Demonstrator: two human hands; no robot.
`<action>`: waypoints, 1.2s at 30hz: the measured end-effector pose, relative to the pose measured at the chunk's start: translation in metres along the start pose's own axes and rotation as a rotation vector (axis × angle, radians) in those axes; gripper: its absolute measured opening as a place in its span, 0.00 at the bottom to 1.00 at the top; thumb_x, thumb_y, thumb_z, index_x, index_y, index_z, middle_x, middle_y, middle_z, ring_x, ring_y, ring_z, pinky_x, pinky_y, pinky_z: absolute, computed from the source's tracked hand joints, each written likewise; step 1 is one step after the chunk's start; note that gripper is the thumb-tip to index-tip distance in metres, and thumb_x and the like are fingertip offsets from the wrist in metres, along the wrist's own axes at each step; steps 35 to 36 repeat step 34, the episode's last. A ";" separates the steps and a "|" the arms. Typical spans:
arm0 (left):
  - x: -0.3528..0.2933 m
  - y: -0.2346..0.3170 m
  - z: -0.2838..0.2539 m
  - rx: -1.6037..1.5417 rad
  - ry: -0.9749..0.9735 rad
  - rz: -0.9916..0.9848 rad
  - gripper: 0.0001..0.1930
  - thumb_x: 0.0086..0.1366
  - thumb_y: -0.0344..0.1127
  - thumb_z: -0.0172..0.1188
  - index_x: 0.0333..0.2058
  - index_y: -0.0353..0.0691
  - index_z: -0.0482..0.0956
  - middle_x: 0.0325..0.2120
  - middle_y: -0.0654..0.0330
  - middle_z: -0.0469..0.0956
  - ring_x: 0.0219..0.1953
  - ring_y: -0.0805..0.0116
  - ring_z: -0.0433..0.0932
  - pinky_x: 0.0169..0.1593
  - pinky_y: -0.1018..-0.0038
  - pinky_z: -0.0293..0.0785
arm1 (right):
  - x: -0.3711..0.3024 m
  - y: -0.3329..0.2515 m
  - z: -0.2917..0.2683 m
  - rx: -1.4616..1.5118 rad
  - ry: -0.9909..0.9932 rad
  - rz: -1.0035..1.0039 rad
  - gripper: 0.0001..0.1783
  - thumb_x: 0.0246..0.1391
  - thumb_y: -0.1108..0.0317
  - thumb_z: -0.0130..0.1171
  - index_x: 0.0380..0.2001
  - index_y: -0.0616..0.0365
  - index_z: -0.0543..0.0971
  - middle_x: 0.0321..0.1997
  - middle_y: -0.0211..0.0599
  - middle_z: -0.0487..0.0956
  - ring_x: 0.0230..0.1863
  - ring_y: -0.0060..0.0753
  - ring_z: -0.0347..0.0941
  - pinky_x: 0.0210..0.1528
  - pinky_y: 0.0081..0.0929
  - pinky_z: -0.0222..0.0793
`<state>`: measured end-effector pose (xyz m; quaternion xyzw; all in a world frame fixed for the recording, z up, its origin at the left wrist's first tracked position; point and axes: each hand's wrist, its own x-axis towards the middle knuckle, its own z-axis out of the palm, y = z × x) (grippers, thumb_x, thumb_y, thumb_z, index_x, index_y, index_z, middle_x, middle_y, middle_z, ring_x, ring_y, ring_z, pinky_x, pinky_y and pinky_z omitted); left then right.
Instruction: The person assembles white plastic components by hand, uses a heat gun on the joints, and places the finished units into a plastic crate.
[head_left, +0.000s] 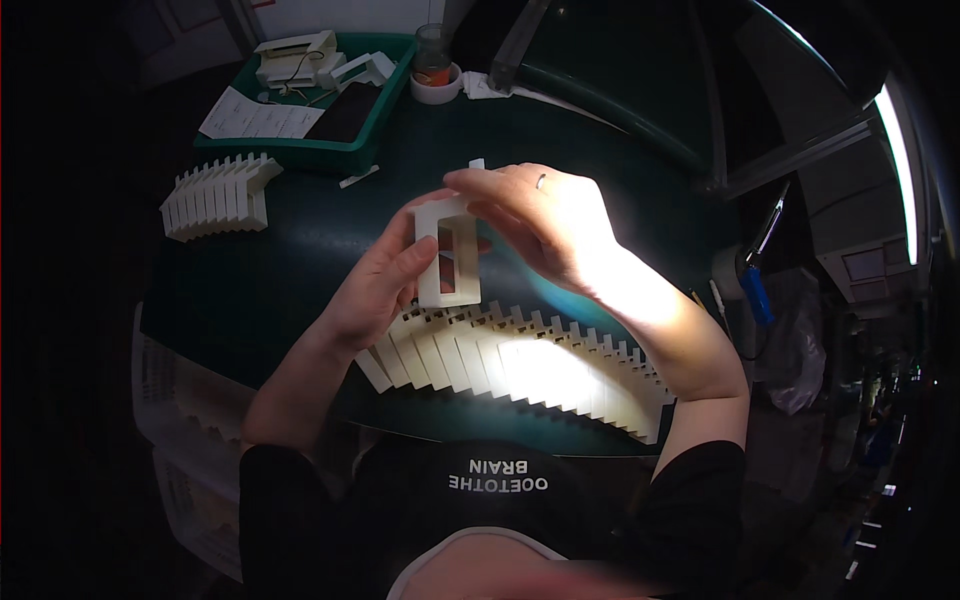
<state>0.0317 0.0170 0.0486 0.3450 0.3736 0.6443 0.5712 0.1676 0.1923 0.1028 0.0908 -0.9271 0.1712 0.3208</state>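
My left hand (372,285) is closed around a white plastic frame (463,262) with a long rectangular opening, its thumb on the near face. The frame is held upright above the dark green table. My right hand (545,215) reaches over from the right, its fingers bent together across the frame's top end; the fingertips are partly hidden behind it. A small tab of the frame pokes up past the fingers. Just below the hands, a long fanned row of similar white plastic parts (478,362) leans on the table, its middle brightly lit.
A shorter row of white parts (222,197) stands at the left. Behind it sits a green tray (375,150) with white housings, a wire and paper. A glass jar (432,50) stands in a white bowl (437,92). A blue-handled tool (757,295) is at the right.
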 end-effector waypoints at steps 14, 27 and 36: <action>-0.154 -0.059 -0.040 0.460 0.713 -0.027 0.25 0.64 0.26 0.54 0.60 0.36 0.63 0.52 0.54 0.70 0.53 0.67 0.72 0.54 0.72 0.70 | -0.157 -0.120 -0.009 0.070 -0.200 0.650 0.09 0.48 0.71 0.65 0.35 0.52 0.82 0.33 0.31 0.82 0.30 0.33 0.77 0.32 0.26 0.70; -0.114 -0.037 0.013 1.609 0.472 0.191 0.30 0.60 0.44 0.62 0.60 0.45 0.69 0.61 0.56 0.64 0.61 0.54 0.61 0.64 0.60 0.53 | -0.170 -0.128 0.023 -0.092 -0.132 0.647 0.17 0.45 0.67 0.70 0.41 0.51 0.81 0.44 0.31 0.82 0.28 0.27 0.77 0.34 0.28 0.65; -0.085 -0.073 0.038 1.793 -0.237 0.362 0.29 0.58 0.41 0.64 0.59 0.54 0.72 0.61 0.69 0.69 0.64 0.66 0.62 0.64 0.59 0.53 | -0.169 -0.128 0.036 -0.162 -0.221 0.582 0.26 0.46 0.58 0.69 0.50 0.48 0.78 0.57 0.31 0.76 0.50 0.38 0.75 0.48 0.32 0.66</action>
